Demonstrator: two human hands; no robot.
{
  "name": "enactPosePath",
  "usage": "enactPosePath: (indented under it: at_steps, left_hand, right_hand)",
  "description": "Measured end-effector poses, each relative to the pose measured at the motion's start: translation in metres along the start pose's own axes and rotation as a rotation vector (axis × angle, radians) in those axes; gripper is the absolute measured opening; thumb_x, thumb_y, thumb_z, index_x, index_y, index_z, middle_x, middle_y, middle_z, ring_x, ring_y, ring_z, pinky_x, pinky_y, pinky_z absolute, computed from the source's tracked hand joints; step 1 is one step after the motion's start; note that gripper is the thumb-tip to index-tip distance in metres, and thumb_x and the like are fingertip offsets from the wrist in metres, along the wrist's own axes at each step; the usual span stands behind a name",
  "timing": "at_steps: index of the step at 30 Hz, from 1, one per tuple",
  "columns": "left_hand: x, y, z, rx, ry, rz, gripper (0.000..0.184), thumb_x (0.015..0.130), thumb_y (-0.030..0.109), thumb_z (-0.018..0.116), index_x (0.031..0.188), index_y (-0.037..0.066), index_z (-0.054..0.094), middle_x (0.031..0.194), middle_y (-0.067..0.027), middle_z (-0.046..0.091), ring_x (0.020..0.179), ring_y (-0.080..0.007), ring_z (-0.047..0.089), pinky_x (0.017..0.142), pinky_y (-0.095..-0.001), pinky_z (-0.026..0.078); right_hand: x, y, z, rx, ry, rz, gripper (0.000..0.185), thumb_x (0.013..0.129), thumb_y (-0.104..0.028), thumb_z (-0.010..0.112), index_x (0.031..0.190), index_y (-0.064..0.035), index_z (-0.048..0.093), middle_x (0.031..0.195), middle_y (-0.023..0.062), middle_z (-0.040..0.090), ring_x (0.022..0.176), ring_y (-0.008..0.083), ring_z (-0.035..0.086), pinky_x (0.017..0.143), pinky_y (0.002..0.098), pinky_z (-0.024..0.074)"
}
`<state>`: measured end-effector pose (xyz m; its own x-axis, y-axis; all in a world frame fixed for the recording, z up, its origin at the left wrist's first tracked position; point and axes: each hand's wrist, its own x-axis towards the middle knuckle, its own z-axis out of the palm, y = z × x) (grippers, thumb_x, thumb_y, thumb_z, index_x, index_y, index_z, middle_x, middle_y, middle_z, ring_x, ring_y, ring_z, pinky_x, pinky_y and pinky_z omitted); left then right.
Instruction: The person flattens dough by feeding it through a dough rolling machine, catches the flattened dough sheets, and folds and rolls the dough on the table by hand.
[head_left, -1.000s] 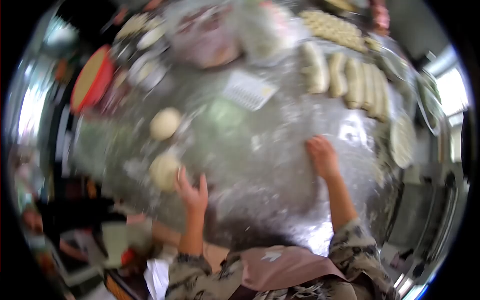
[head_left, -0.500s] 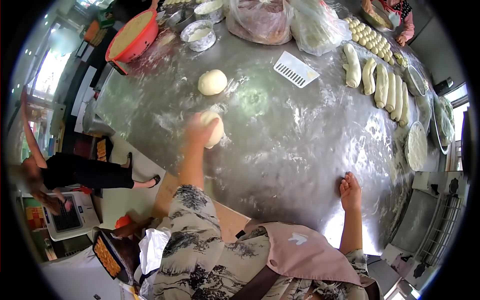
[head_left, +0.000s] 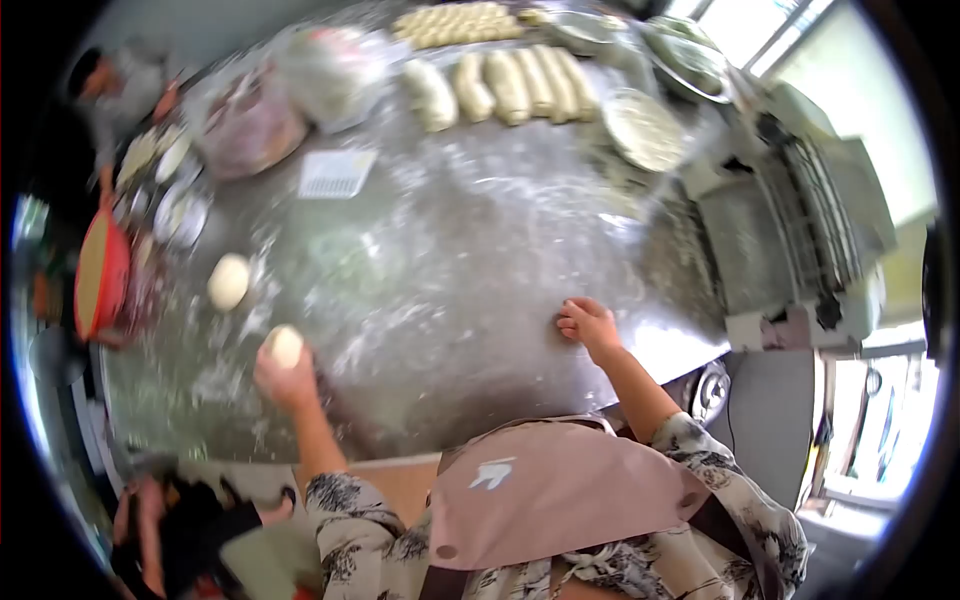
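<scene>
At the left of the metal table, my left hand [head_left: 283,382] is wrapped round a ball of dough [head_left: 286,346], whose top shows above the fingers. Another pale dough ball [head_left: 229,282] rests just beyond it, up and to the left. My right hand [head_left: 588,325] is over the right part of the table near the front edge, its fingers curled in. Whether those fingers hold something small cannot be made out.
Dough rolls [head_left: 508,86] lie at the back, beside a floured round tray [head_left: 645,130]. A white slotted scraper [head_left: 337,174], plastic bags [head_left: 245,120] and a red basin [head_left: 103,275] stand around. A machine [head_left: 765,230] is at the right; a person [head_left: 125,90] is at the back left.
My view has turned to the right. My left hand, open beside the dough ball a second ago, has closed round it. My right hand has curled its fingers.
</scene>
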<state>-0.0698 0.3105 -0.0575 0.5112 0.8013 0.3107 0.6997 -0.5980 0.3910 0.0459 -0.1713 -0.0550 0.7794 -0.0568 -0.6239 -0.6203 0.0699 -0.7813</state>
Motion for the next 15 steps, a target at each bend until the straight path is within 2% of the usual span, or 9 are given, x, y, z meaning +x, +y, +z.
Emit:
enactPosePath:
  at_steps: [1,3,4,5,8,10,11,13,15]
  left_hand:
    - [0.005,0.002,0.001,0.024,0.0,-0.075,0.075,0.059,0.036,0.083,0.123,0.009,0.054,0.124,-0.0171,0.056,0.11,-0.0361,0.053,0.093,-0.0467,0.045]
    - [0.013,-0.022,0.013,-0.06,0.005,-0.141,0.072,0.06,0.033,0.082,0.121,0.006,0.055,0.119,-0.0155,0.059,0.104,-0.0353,0.058,0.09,-0.0442,0.048]
    - [0.011,-0.017,0.004,-0.189,-0.048,-0.286,0.071,0.063,0.031,0.081,0.123,0.005,0.054,0.119,-0.0148,0.059,0.106,-0.034,0.058,0.089,-0.044,0.049]
    - [0.009,-0.012,-0.005,-0.313,-0.105,-0.433,0.069,0.065,0.029,0.08,0.125,0.005,0.053,0.119,-0.0141,0.06,0.107,-0.0327,0.059,0.089,-0.0438,0.05]
    - [-0.024,0.0,-0.01,-1.156,-0.196,-0.846,0.064,0.074,0.029,0.074,0.129,0.004,0.051,0.121,-0.0136,0.06,0.112,-0.0301,0.058,0.089,-0.0449,0.05]
    - [-0.063,0.036,-0.028,-1.467,-0.371,-0.959,0.058,0.083,0.029,0.064,0.132,0.004,0.048,0.125,-0.015,0.058,0.112,-0.0304,0.058,0.091,-0.048,0.05]
    - [-0.081,0.053,-0.028,-1.498,-0.417,-0.96,0.057,0.081,0.033,0.062,0.131,0.008,0.05,0.122,-0.0119,0.06,0.109,-0.0316,0.059,0.088,-0.0488,0.051]
    - [-0.115,0.082,-0.023,-1.523,-0.479,-1.029,0.054,0.082,0.03,0.059,0.131,0.008,0.05,0.123,-0.0124,0.059,0.11,-0.0323,0.059,0.088,-0.0504,0.051]
    - [-0.142,0.115,-0.022,-1.492,-0.601,-1.044,0.054,0.084,0.03,0.057,0.131,0.008,0.048,0.122,-0.0119,0.059,0.108,-0.0331,0.06,0.086,-0.0514,0.051]
  right_hand:
    - [0.001,-0.004,-0.012,-0.106,0.072,-0.053,0.031,0.093,-0.02,0.058,0.114,0.0037,0.056,0.097,0.0141,0.065,0.075,0.0198,0.063,0.068,0.0314,0.0536]
    - [0.006,-0.005,-0.04,-0.474,0.284,-0.385,0.035,0.093,-0.022,0.058,0.116,0.0041,0.055,0.106,0.0172,0.063,0.086,0.027,0.064,0.076,0.0356,0.0529]
    - [0.011,-0.006,-0.053,-0.664,0.384,-0.541,0.037,0.092,-0.023,0.058,0.117,0.0044,0.054,0.11,0.0188,0.063,0.091,0.0307,0.065,0.08,0.0377,0.0525]
    - [0.019,-0.011,-0.068,-0.708,0.406,-0.582,0.04,0.092,-0.023,0.058,0.121,0.0043,0.052,0.116,0.0205,0.059,0.099,0.0339,0.061,0.086,0.0396,0.0497]
    - [0.056,-0.031,-0.1,-0.825,0.46,-0.732,0.05,0.09,-0.023,0.057,0.131,0.0037,0.044,0.134,0.0241,0.047,0.122,0.0403,0.047,0.101,0.0439,0.0394]
    - [0.086,-0.044,-0.109,-0.867,0.498,-0.874,0.057,0.09,-0.024,0.056,0.137,0.0029,0.037,0.144,0.0246,0.036,0.134,0.0403,0.034,0.109,0.0451,0.0303]
    - [0.1,-0.056,-0.11,-0.936,0.492,-0.86,0.06,0.091,-0.027,0.054,0.139,0.0029,0.034,0.146,0.0247,0.033,0.136,0.04,0.03,0.111,0.0452,0.0255]
    - [0.124,-0.077,-0.098,-1.076,0.468,-0.831,0.065,0.093,-0.033,0.05,0.143,0.0028,0.029,0.149,0.0251,0.027,0.14,0.0395,0.021,0.116,0.0453,0.0159]
    - [0.133,-0.081,-0.076,-1.245,0.357,-0.786,0.07,0.093,-0.039,0.047,0.145,0.0033,0.025,0.151,0.0251,0.023,0.142,0.0381,0.016,0.117,0.0447,0.0115]
